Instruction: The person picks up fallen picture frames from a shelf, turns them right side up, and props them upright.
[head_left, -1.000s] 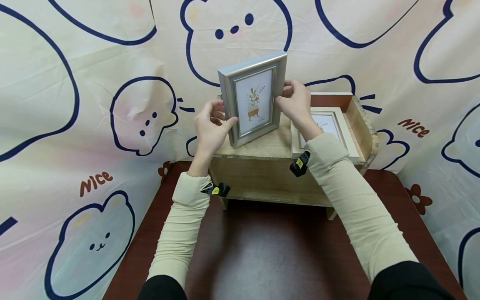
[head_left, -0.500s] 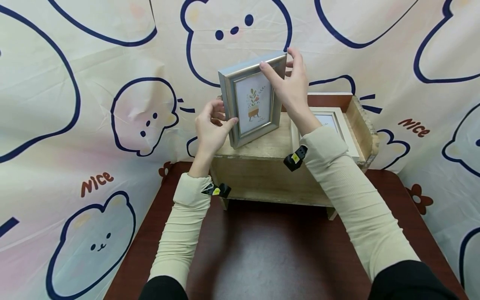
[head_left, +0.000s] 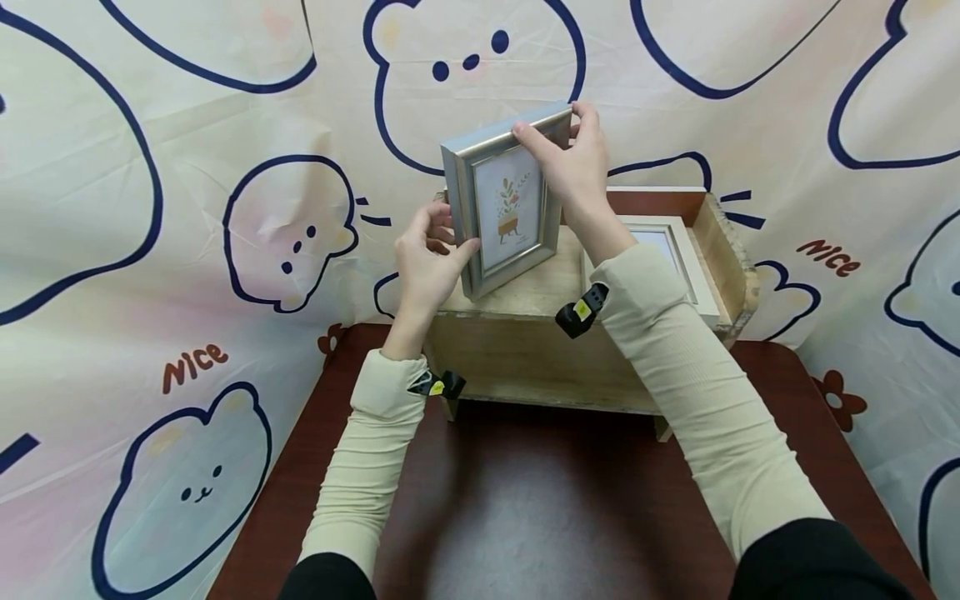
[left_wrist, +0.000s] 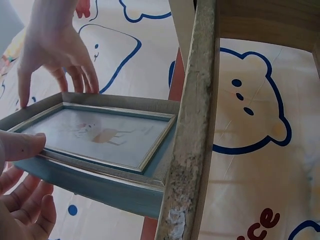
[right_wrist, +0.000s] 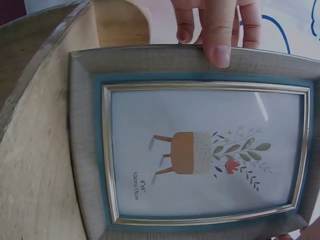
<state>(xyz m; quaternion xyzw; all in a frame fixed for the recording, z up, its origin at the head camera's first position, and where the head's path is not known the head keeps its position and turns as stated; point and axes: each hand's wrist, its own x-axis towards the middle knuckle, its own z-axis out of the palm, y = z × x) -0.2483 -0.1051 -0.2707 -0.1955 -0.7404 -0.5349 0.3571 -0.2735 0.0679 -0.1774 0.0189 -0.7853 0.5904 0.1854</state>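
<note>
The silver frame point(head_left: 512, 210) is pinched by left hand point(head_left: 429, 257) (side) and right hand point(head_left: 577, 171) (upper corner). Tipping is presumably prevented.

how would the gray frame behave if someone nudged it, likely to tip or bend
The gray frame would probably move as one stiff piece, given its thick border. It is much taller than deep, so it may tip without the left hand and right hand holding it. Its glossy pane could be slippery, and fragile if glass.

Free rm in frt of shelf point(head_left: 540, 358); obstacles up top: silver frame point(head_left: 507, 208), side panel point(head_left: 724, 246)
</note>
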